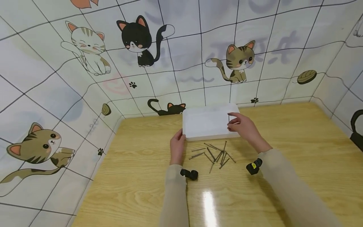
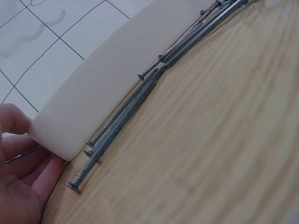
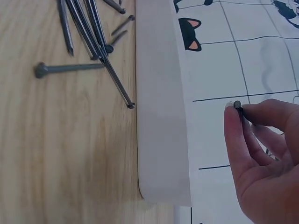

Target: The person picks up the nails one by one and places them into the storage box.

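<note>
A white slab with rounded corners lies flat on the table near the wall. Its left front corner is held by my left hand, thumb at the upper edge and fingers along the side. Above the slab's right part, my right hand pinches a nail between thumb and fingertips. The nail stands upright in the head view; its round head shows end-on in the right wrist view. In front of the slab lies a loose pile of several grey nails.
The wood-grain table meets a tiled wall printed with cartoon cats at the back and sides. A black strapped device sits on the left wrist, another on the right. A dark object stands at the far right edge.
</note>
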Demonstrator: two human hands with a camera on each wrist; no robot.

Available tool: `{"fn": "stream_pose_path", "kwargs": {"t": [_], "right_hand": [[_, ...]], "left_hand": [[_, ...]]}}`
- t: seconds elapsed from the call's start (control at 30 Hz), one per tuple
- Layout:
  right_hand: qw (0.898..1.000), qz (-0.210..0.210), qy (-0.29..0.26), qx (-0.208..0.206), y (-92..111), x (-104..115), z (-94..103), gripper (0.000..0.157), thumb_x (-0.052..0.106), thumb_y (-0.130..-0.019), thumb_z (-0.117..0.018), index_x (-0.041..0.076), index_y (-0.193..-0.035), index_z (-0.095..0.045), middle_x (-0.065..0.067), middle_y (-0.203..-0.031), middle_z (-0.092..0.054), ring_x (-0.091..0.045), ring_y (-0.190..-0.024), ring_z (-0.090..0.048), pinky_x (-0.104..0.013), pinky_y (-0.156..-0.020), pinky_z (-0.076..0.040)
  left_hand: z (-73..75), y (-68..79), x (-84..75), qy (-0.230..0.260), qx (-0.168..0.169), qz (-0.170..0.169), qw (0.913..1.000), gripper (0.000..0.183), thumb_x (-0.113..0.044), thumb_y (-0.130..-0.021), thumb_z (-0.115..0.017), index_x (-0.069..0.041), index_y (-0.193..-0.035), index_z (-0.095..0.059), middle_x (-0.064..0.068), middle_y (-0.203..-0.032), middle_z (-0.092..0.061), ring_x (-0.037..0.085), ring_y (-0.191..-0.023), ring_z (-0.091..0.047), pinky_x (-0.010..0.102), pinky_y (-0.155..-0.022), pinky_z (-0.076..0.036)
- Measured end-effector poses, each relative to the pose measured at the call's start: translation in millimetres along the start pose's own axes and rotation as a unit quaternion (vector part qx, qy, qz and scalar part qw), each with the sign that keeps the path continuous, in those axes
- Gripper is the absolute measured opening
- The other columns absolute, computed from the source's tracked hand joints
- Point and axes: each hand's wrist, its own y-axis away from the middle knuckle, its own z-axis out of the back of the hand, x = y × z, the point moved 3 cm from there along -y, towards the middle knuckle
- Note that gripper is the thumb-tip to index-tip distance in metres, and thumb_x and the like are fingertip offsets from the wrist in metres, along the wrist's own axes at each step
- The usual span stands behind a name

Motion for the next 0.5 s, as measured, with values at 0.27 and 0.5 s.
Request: {"fn": "stream_pose_path", "kwargs": {"t": [0.27, 0.5], "right_hand": [[0.999, -0.027, 0.022, 0.013, -38, -2, 7.6, 0.060, 0.010, -0.092, -0.053, 0.006, -0.145, -0.024, -0.022, -0.115, -0.055, -0.035, -0.099, -0.061, -0.045, -0.087, -0.048], [0.997, -0.066, 0.033, 0.020, -56, -14, 4.0, 0.056, 0.007, -0.091, -0.052, -0.001, -0.141, -0.028, -0.025, -0.115, -0.053, -0.035, -0.098, -0.062, -0.042, -0.085, -0.050]], "left_hand": [[0.5, 0.5, -4.9, -0.008, 0.007, -0.016, 0.9998, 0.040, -0.018, -0.094, -0.051, -0.011, -0.133, -0.049, 0.004, -0.133, -0.052, 0.017, -0.125, -0.044, 0.035, -0.103, -0.035], [1.6, 0.7, 0.6, -0.016, -0.001, -0.015, 0.9998, 0.039, -0.019, -0.093, -0.052, -0.013, -0.131, -0.052, -0.001, -0.129, -0.055, 0.013, -0.121, -0.047, 0.034, -0.101, -0.037]]}}
